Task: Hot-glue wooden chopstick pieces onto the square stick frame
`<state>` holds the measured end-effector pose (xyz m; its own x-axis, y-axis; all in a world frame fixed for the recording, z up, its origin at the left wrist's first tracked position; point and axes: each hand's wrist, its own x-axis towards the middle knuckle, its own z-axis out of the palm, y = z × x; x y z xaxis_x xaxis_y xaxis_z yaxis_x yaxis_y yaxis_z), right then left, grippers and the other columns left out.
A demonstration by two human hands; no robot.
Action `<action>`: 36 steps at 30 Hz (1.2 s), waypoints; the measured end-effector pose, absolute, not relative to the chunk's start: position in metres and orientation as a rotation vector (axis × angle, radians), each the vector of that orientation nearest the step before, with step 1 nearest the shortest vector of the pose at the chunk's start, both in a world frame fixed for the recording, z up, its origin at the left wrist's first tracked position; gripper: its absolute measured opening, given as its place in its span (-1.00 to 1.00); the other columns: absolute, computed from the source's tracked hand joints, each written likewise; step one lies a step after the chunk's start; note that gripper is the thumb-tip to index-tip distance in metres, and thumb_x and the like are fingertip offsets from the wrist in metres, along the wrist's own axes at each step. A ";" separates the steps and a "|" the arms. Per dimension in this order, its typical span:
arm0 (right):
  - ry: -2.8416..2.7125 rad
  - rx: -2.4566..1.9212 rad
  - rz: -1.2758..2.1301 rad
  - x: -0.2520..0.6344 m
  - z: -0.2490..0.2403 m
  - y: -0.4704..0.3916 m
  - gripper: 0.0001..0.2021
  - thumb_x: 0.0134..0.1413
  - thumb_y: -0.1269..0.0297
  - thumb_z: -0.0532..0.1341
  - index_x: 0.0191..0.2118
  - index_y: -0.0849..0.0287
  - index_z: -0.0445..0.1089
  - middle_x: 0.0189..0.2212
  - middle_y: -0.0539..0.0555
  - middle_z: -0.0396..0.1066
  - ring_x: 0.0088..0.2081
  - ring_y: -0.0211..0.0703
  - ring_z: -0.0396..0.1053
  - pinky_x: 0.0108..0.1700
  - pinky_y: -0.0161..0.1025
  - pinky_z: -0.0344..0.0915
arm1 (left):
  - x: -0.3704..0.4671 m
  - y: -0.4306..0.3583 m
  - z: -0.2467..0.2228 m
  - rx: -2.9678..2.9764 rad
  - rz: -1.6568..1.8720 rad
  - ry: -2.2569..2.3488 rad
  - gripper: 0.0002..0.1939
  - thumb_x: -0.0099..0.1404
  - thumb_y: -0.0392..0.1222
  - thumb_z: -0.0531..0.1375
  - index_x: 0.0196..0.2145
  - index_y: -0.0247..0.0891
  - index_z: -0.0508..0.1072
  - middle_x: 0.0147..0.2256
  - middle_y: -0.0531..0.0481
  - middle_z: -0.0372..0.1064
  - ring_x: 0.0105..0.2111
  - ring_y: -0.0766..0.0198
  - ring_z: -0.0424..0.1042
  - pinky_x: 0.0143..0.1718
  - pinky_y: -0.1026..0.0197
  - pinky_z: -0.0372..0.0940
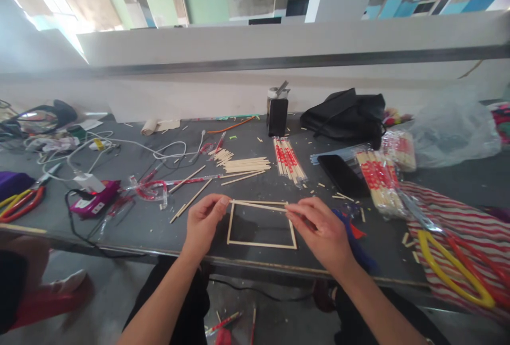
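Observation:
A rectangular frame of thin wooden sticks [262, 244] lies on the dark table in front of me. Over its far side, a wooden stick [257, 206] spans between my two hands, slightly slanted. My left hand [205, 224] pinches its left end between thumb and fingers, at the frame's far left corner. The right end is in the closed fingers of my right hand [322, 228], by the far right corner. Whether the stick touches the frame's far side, I cannot tell. Behind the frame is a pile of loose sticks [247, 165], with shorter pieces [222, 157] beside it.
Wrapped stick bundles [290, 160], a phone [343, 175] and a black bag [346, 116] are behind and right. Large scissors [454, 270] rest on striped cloth at the right edge. Left are white cables [171, 151], a purple power strip [94, 200] and more scissors [30, 196].

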<state>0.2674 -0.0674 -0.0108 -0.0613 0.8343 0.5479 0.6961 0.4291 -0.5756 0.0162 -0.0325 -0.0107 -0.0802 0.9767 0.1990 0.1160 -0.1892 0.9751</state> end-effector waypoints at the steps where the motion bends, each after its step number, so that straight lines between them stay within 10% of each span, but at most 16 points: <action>1: -1.835 -1.307 0.159 0.268 -0.011 -0.067 -0.84 0.21 0.28 0.16 -0.22 0.07 0.50 -0.33 0.04 0.38 -0.30 -0.22 0.40 -0.24 -0.28 0.34 | 0.016 -0.033 -0.010 1.398 1.369 1.263 -0.77 0.24 -0.04 0.22 -0.39 -0.27 0.51 -0.57 0.12 0.23 -0.53 0.41 0.16 -0.48 0.33 0.09; 16: -2.260 -1.374 -0.328 0.279 0.015 -0.044 -0.81 0.26 0.35 0.09 -0.34 0.19 0.41 -0.38 0.08 0.43 -0.29 -0.11 0.31 -0.22 -0.22 0.16 | 0.029 -0.009 0.031 1.465 1.163 1.350 -0.62 0.21 0.10 0.11 -0.40 -0.31 0.49 -0.56 0.09 0.27 -0.59 0.41 0.19 -0.54 0.34 0.09; 36: -2.436 -1.559 -0.348 0.274 -0.004 -0.041 -0.88 0.09 0.49 0.21 -0.33 0.14 0.45 -0.39 0.05 0.42 -0.28 -0.06 0.26 -0.26 -0.19 0.02 | 0.008 0.005 -0.005 2.010 0.693 1.607 -0.82 0.21 -0.23 0.13 -0.42 -0.26 0.53 -0.42 0.00 0.40 -0.38 0.26 0.36 -0.32 0.23 0.18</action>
<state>0.2744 -0.0408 -0.0037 -0.4086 0.8565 0.3154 0.9106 0.4063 0.0764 0.0084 0.0045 -0.0054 0.1855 0.9782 0.0936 0.7395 -0.2016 0.6422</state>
